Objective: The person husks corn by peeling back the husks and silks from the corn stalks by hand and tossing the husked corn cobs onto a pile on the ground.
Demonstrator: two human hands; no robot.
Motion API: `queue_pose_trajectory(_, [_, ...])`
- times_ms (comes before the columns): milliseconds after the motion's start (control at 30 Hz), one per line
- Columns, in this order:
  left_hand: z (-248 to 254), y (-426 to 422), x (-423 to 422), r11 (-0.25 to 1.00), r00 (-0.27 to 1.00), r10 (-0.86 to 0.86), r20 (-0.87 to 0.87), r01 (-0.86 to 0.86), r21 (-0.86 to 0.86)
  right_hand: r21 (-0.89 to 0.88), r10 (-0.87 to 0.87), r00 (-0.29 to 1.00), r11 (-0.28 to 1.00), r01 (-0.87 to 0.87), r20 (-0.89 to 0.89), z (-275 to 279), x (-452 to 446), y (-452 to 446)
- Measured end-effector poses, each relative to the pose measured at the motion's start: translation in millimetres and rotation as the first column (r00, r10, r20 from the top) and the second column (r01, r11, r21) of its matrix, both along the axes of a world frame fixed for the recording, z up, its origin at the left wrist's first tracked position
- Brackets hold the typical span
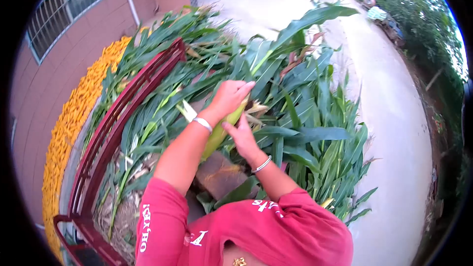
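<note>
An ear of corn in its green husk slants up in front of my chest, and its top end has loose, dry brownish silk or husk. Wrapped over the upper part of the ear is my left hand, fingers closed and thumb stretched along the top. My right hand grips its right side lower down, with the thumb against the husk. Part of the ear is hidden behind my left forearm. Green corn stalks with long leaves lie in a heap around both hands.
A dark red metal rail runs along the left of the heap. Beyond it, husked yellow corn ears are piled against a pinkish wall. A brown block-like surface shows below my hands. A pale concrete road passes at right.
</note>
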State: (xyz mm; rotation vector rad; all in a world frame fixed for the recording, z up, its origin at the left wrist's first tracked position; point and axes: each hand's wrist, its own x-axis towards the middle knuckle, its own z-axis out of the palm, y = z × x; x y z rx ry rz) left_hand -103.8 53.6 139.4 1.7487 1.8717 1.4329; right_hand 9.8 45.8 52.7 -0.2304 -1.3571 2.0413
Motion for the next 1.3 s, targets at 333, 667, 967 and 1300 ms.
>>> queue_pose_trajectory(333, [0, -89, -7, 0.974, 0.981, 0.19, 0.043, -0.193, 0.116, -0.004, 0.205, 0.975, 0.978, -0.207, -0.089, 11, -12, -28])
queue_pose_trajectory(667, [-24, -69, -9, 0.973, 0.945, 0.194, 0.264, -0.219, 0.07, -0.181, -0.185, 0.982, 0.968, 0.175, -0.041, 14, -28, -24])
queue_pose_trajectory(967, [-38, -94, -27, 0.96, 0.904, -0.147, 0.401, 0.228, -0.161, -0.251, -0.131, 0.981, 0.964, 0.091, -0.146, -6, -18, -5])
queue_pose_trajectory(1300, [-66, -68, -13, 0.98, 0.981, -0.05, 0.188, 0.084, -0.181, 0.577, -0.511, 0.858, 0.716, 0.394, 0.048, -20, 34, 23])
